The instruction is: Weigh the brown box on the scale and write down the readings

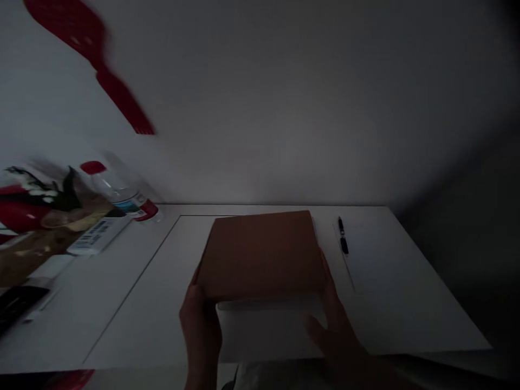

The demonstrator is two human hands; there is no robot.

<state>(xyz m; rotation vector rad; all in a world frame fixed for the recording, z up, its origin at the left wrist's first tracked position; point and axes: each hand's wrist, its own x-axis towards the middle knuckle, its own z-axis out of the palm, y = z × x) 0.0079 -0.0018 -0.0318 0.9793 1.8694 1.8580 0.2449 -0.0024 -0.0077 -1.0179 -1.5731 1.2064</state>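
Note:
A flat brown cardboard box (pixel 262 254) is between my hands over the middle of the white table. Its near edge shows some thickness, and a pale flat thing (pixel 268 303) peeks out beneath it. My left hand (pixel 200 314) grips the box's near left corner, fingers running along the left side. Along the right side lie the fingers of my right hand (pixel 333 311), pressed to the edge, with its thumb held away from the box. To the right of the box, a black pen (pixel 343 235) rests on a white sheet of paper (pixel 376 260).
At the left stand a clear bottle with a red cap (pixel 122 192), a white labelled box (pixel 97 235) and artificial-looking flowers (pixel 36 195). A red slotted spatula (pixel 122 100) is against the wall at upper left. The table's (pixel 426 319) right edge slopes toward a dark area.

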